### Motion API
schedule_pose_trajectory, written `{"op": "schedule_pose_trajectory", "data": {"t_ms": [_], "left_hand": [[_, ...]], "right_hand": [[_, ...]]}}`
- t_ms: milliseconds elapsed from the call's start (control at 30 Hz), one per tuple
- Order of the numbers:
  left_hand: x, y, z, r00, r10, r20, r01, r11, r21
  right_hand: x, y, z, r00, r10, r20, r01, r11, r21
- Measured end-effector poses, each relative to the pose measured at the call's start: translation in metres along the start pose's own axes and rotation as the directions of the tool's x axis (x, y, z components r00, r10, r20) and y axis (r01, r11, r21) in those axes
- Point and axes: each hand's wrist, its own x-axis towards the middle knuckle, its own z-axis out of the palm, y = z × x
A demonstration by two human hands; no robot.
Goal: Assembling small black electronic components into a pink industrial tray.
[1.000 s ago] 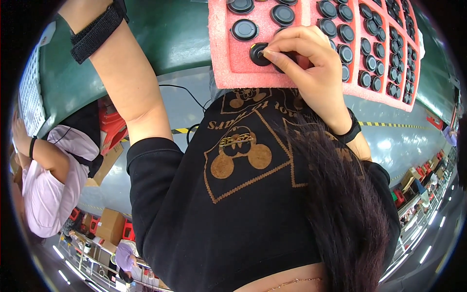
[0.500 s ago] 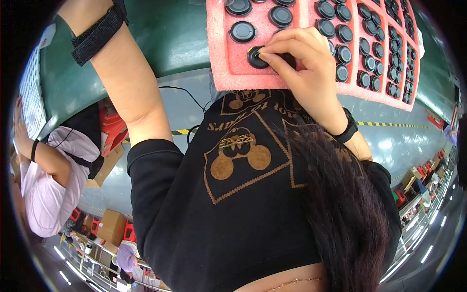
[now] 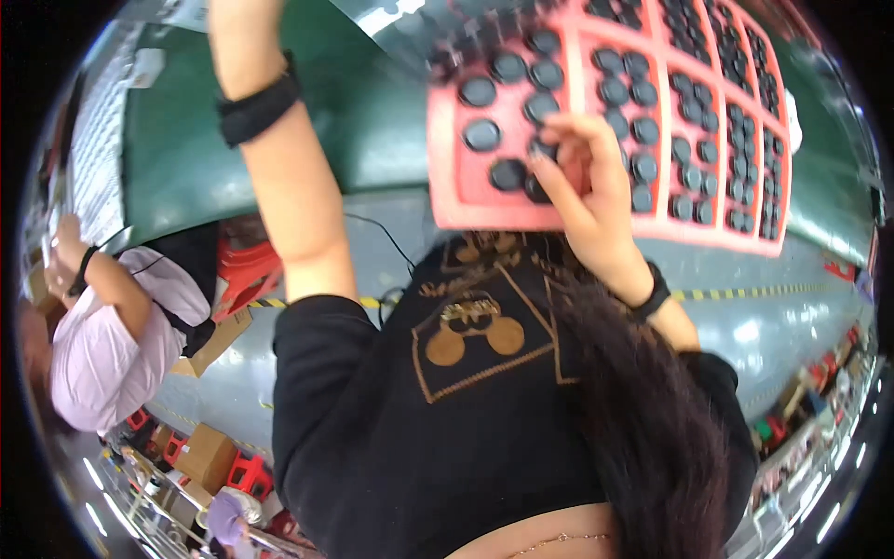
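My right hand (image 3: 596, 177) hovers over the near left compartment of a pink foam tray (image 3: 498, 216). Its thumb and forefinger are apart, on either side of a round black cap-like part (image 3: 543, 147); blur hides whether they touch it. Close to the thumb, another round black part (image 3: 508, 174) lies in the same compartment, and one more (image 3: 481, 135) sits farther left. Several like them fill the other compartments. Beyond the black wristband, my left forearm (image 3: 303, 200) runs up to the top edge, and the left hand is out of the picture.
A green work surface (image 3: 372, 140) lies under the tray. Blurred dark small parts (image 3: 494, 37) stand at the tray's far left corner. At left, a co-worker in a pale top (image 3: 121, 345) works by a white grid-like rack (image 3: 93, 149). A black cable (image 3: 382, 238) hangs below the table edge.
My right thumb and forefinger have let go of the round black part, which stays in the tray, and have moved to its right. The whole view has shifted, with the tray lower now.
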Motion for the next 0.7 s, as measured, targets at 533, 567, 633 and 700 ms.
{"op": "schedule_pose_trajectory", "data": {"t_ms": [533,567,633,700], "left_hand": [[-0.024,0.067,-0.082,0.467,0.464,-0.753,-0.197,0.885,0.423],[-0.023,0.078,-0.088,0.450,0.486,-0.750,-0.175,0.871,0.459],[-0.026,0.089,-0.099,0.239,0.827,-0.509,-0.275,0.560,0.781],[-0.054,0.094,-0.104,0.409,0.842,-0.351,-0.296,0.486,0.822]], "right_hand": [[-0.004,-0.066,-0.154,0.865,0.162,0.474,-0.068,0.975,-0.210],[-0.004,-0.065,-0.169,0.838,0.305,0.453,-0.217,0.947,-0.237],[-0.002,-0.072,-0.192,0.832,0.227,0.507,-0.089,0.955,-0.283],[0.016,-0.066,-0.203,0.817,0.074,0.572,0.150,0.930,-0.334]]}}
